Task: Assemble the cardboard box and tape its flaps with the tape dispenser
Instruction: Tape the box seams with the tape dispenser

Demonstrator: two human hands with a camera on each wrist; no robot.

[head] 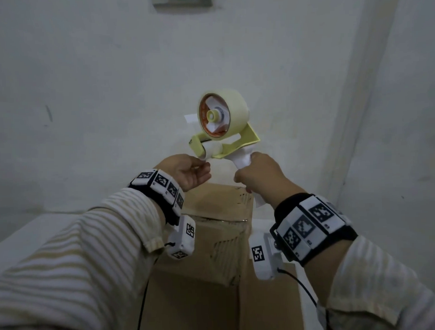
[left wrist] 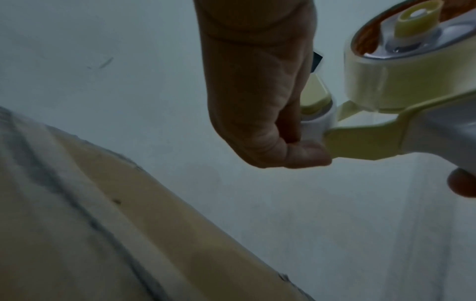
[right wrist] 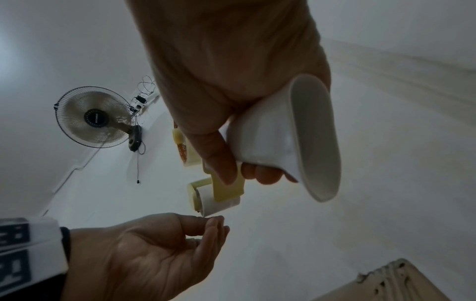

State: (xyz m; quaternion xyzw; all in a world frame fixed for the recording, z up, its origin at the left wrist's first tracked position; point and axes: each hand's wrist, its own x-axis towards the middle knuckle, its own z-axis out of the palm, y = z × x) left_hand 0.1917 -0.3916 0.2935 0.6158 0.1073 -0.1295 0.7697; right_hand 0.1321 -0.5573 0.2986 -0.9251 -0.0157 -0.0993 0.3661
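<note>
A yellow and white tape dispenser (head: 225, 130) with a roll of pale tape is held up in front of the wall, above the cardboard box (head: 214, 251). My right hand (head: 248, 173) grips its white handle (right wrist: 283, 138). My left hand (head: 205, 165) is just under the white roller (right wrist: 219, 201); its thumb and forefinger (right wrist: 213, 221) pinch together there, seemingly on the tape end, which is clear and hard to see. The box stands below both wrists with rough, torn upper edges; a corner of it (right wrist: 386, 285) shows in the right wrist view.
A white wall (head: 110, 82) stands close behind the dispenser, with a corner ridge (head: 356, 86) at right. A white surface (head: 29, 233) lies left of the box. A wall fan (right wrist: 95, 120) with a hanging cord shows in the right wrist view.
</note>
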